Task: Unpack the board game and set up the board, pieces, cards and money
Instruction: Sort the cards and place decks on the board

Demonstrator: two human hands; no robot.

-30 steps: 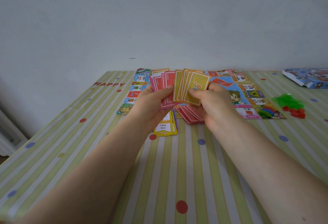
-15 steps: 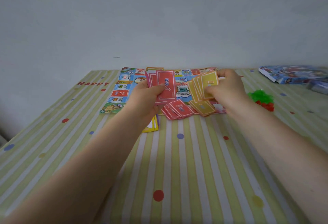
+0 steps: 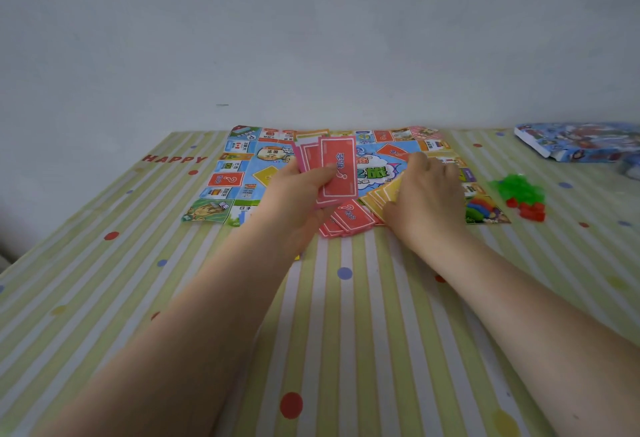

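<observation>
Sorting cards: left hand (image 3: 294, 194) holds red cards (image 3: 337, 169), right hand (image 3: 427, 197) lowers yellow cards (image 3: 381, 194) onto board (image 3: 239, 173); next, square that pile

Soft, even, rather dim daylight, no glare, faint shadows under the forearms and beneath the left hand (image 3: 298, 194), wide-angle bending at the edges, overall softness, the right hand (image 3: 427, 199) slightly blurred, print beyond the fingers hard to read

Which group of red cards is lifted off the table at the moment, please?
The fanned red cards gripped in the left hand; the other red cards lie flat at the board's near edge.
</observation>
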